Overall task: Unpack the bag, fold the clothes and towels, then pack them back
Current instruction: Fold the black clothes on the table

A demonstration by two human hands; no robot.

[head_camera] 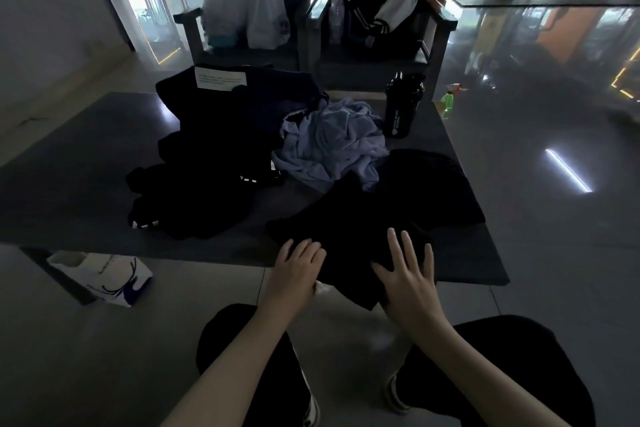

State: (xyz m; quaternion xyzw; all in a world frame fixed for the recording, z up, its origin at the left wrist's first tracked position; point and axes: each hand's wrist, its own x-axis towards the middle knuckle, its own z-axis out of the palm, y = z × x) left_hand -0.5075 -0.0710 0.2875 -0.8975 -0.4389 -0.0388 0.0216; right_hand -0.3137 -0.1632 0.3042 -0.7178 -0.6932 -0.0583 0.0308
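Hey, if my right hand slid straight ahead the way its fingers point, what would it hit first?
The right hand lies flat on the black garment; sliding on across it, it would probably reach the crumpled light blue cloth first, though depth is unclear.
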